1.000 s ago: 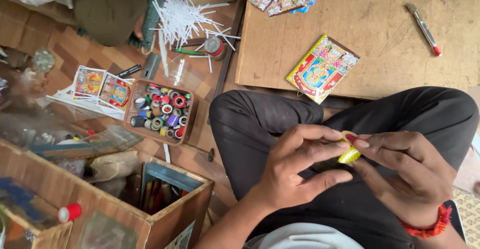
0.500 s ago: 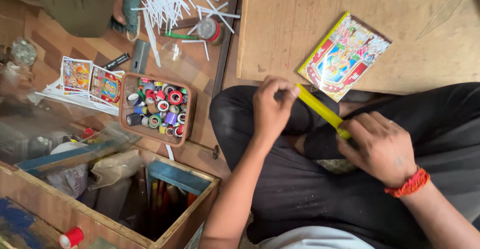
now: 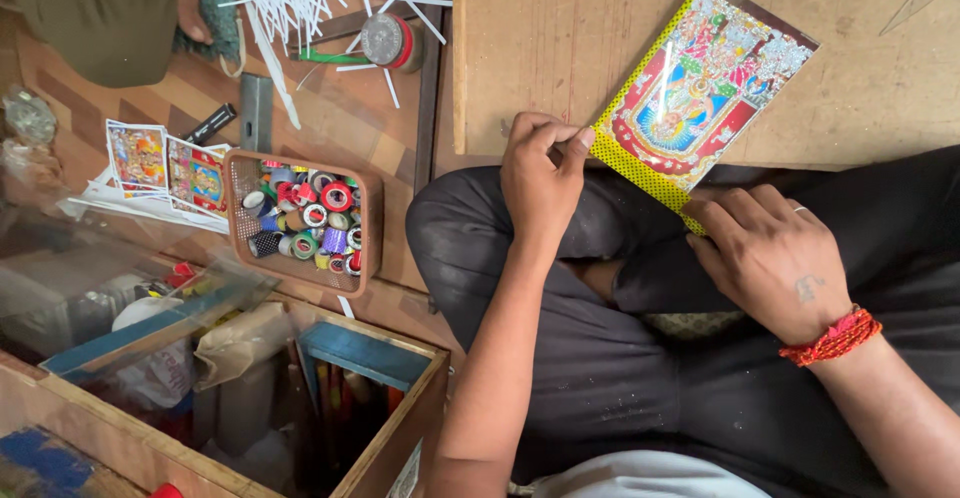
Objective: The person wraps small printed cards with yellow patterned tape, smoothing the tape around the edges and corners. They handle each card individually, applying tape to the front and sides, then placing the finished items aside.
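Head-worn camera, steeply downward, close over lap, floor beyond

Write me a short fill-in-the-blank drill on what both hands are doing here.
1. The left hand and right hand press a strip of ____ tape along the picture card.
2. The right wrist wears a ____ thread band.
3. The small basket on the floor holds rolls of ____.

Missing words: yellow; red; tape
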`<state>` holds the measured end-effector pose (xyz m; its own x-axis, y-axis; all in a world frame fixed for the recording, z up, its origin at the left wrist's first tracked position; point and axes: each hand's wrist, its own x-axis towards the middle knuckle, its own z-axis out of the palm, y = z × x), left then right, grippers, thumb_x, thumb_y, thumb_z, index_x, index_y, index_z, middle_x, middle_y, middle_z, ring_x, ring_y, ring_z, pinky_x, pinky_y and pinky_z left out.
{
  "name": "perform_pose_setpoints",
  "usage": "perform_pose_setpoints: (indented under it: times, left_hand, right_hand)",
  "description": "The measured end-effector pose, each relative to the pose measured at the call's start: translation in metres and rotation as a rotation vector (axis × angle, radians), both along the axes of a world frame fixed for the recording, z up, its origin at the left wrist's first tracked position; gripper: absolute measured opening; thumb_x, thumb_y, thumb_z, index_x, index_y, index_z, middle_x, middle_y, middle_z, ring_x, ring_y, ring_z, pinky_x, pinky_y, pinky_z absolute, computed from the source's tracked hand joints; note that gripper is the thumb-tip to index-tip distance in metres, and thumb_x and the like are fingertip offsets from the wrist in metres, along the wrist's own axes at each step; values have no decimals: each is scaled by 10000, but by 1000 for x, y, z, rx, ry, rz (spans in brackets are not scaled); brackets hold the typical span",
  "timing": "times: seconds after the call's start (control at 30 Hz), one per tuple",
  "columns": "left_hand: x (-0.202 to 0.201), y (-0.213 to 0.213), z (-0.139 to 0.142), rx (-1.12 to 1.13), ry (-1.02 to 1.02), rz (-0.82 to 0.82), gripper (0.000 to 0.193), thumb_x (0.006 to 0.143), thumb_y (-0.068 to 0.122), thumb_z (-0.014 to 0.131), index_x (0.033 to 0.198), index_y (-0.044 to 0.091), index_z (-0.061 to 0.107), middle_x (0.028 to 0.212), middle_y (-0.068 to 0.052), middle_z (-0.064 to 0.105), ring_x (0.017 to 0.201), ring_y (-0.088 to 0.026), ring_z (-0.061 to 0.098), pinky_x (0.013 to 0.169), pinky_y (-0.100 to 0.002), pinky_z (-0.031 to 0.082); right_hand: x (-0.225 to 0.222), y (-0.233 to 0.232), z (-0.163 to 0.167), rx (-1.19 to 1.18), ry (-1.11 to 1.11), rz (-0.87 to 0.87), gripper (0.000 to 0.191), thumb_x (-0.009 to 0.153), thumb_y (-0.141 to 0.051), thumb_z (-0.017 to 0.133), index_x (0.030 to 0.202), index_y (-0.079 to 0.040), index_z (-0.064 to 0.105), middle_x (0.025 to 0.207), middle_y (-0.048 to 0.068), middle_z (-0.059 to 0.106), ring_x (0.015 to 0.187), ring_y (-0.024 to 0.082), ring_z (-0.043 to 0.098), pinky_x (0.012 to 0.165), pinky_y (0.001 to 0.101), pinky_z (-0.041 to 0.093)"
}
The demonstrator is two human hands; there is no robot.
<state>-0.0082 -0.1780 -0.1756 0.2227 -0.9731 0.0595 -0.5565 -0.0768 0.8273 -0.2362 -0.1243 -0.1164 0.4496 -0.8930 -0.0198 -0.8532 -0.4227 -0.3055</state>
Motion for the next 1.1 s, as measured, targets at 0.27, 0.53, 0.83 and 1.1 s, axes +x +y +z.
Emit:
perform_pose_setpoints:
  times: [0.27, 0.53, 0.83, 1.1]
  left_hand:
    - [0, -2, 4, 23, -6, 15, 151, 889, 179, 793, 894, 42, 732, 944, -31, 625, 646, -150, 634, 624, -309, 514]
    - [-3, 0, 5, 29, -29, 31, 143, 876, 175, 793, 884, 51, 724, 953, -16, 630, 653, -141, 648, 629, -306, 521]
    - [-4, 1, 2, 29, -45, 15, 146, 877, 190, 794, 879, 60, 726, 963, -24, 628, 658, -161, 656, 644, -325, 523]
    - [-4, 3, 0, 31, -41, 19, 142, 879, 183, 794, 878, 61, 721, 957, -19, 623, 653, -153, 653, 635, -317, 525]
  right_hand:
    - [1, -1, 1, -8, 2, 3, 289, 878, -286, 724, 1130, -150, 688, 993, 19, 674, 913, 225, 647, 789, 372, 537]
    - [4, 2, 1, -34, 0, 43, 333, 859, -262, 736, 1173, -157, 701, 921, 22, 642, 892, 221, 640, 776, 369, 536]
    - [0, 4, 0, -57, 29, 21, 367, 876, -241, 725, 1233, -163, 699, 964, 6, 658, 899, 207, 634, 790, 358, 523]
    - [2, 6, -1, -37, 38, 3, 359, 892, -253, 714, 1241, -169, 698, 1050, -3, 694, 929, 201, 646, 808, 361, 522]
